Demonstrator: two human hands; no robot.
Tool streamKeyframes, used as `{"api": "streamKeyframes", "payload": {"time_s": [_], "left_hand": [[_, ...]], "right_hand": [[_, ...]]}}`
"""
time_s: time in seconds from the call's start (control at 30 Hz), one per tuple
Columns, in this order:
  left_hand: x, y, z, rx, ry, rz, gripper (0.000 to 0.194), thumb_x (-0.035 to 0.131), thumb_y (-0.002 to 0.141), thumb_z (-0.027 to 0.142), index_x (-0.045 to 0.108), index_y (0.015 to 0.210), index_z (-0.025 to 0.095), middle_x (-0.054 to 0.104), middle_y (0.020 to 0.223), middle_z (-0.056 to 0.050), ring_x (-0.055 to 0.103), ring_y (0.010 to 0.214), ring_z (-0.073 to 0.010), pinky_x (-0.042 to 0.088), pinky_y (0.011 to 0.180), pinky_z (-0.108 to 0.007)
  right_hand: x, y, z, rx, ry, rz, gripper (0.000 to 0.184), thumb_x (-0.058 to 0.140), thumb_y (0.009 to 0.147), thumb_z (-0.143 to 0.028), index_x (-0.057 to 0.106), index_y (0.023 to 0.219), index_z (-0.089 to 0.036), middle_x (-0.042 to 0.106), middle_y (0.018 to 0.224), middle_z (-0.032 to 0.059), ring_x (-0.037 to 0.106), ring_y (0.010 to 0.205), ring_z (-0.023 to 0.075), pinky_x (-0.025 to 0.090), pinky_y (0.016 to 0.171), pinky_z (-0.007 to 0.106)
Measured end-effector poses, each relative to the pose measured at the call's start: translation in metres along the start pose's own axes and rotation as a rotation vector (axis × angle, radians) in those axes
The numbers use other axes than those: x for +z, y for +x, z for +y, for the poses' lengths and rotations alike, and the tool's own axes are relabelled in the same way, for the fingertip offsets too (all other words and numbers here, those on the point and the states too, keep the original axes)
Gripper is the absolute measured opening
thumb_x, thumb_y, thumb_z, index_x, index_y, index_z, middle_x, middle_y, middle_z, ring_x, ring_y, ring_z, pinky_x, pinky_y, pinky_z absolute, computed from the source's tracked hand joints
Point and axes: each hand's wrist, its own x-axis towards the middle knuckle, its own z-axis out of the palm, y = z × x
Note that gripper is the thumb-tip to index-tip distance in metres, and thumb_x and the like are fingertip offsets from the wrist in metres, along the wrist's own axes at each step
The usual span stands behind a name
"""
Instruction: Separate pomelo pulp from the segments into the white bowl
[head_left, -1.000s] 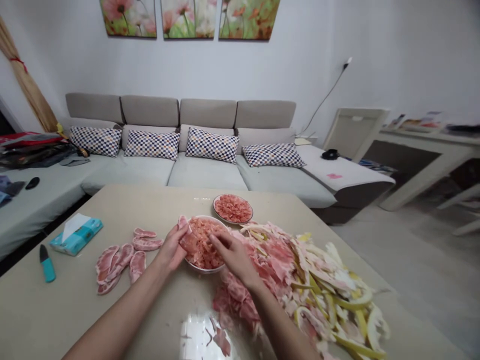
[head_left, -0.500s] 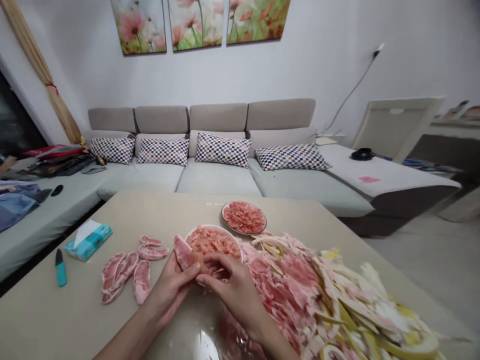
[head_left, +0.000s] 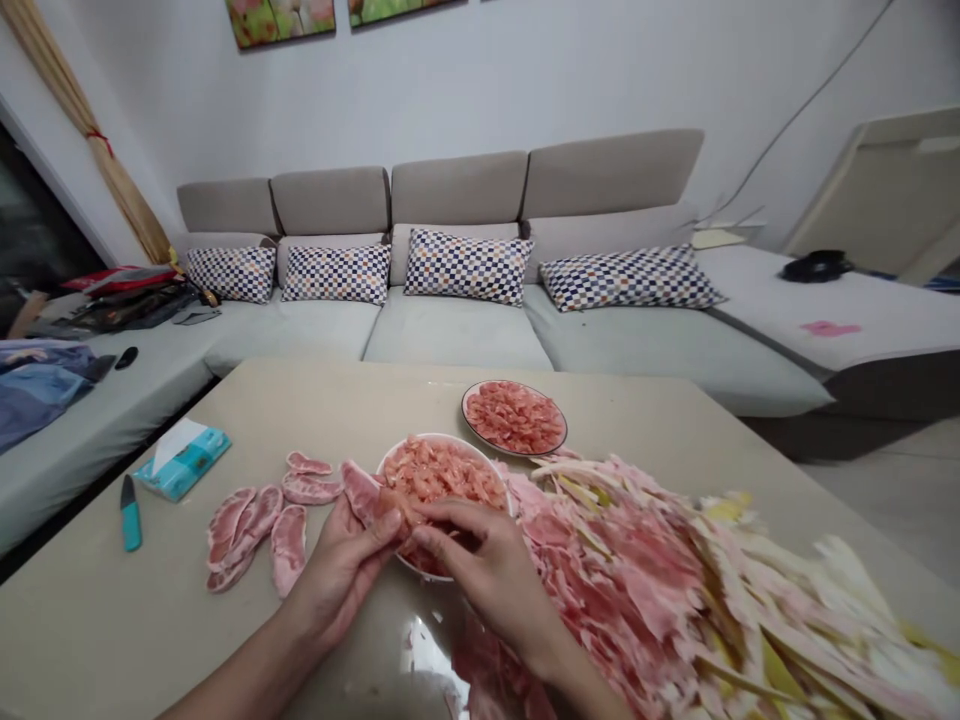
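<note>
A pink pomelo segment, partly peeled so that some orange-pink flesh shows, is gripped in my left hand. My right hand pinches at the exposed flesh with thumb and forefinger. Both hands are over the near edge of a white bowl heaped with loose pomelo flesh. Several unpeeled pomelo segments lie on the table left of my hands. Behind the bowl, a dark-rimmed plate carries more flesh pieces.
A large pile of pink membranes and yellow-white peel covers the table's right side. At the left lie a teal-handled knife and a blue tissue pack. Wet patches shine on the near tabletop. A grey sofa stands behind.
The camera view has tilted down and shifted left, so the bowl and plate appear farther right. My right hand has drawn slightly away from the left, and more flesh shows between them.
</note>
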Motion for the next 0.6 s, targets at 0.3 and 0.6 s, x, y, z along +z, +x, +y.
{"api": "streamKeyframes", "payload": {"time_s": [0.3, 0.6], "left_hand": [[-0.002, 0.0, -0.002, 0.032, 0.002, 0.057, 0.034, 0.077, 0.073, 0.015, 0.054, 0.098, 0.017, 0.068, 0.096, -0.004, 0.067, 0.091, -0.0185, 0.055, 0.083, -0.031], [-0.009, 0.006, -0.003, -0.008, 0.033, 0.109, 0.043, 0.076, 0.075, 0.014, 0.05, 0.108, 0.02, 0.069, 0.099, -0.003, 0.069, 0.081, -0.0141, 0.057, 0.082, -0.031]], "right_hand": [[0.01, -0.002, 0.009, 0.003, -0.034, 0.057, 0.027, 0.075, 0.075, -0.025, 0.067, 0.1, -0.021, 0.069, 0.086, 0.002, 0.064, 0.065, 0.0137, 0.051, 0.058, 0.023], [-0.01, 0.013, 0.017, 0.196, 0.123, 0.005, 0.028, 0.064, 0.084, -0.043, 0.073, 0.097, -0.02, 0.075, 0.095, 0.0057, 0.069, 0.079, 0.0193, 0.055, 0.072, 0.03]]}}
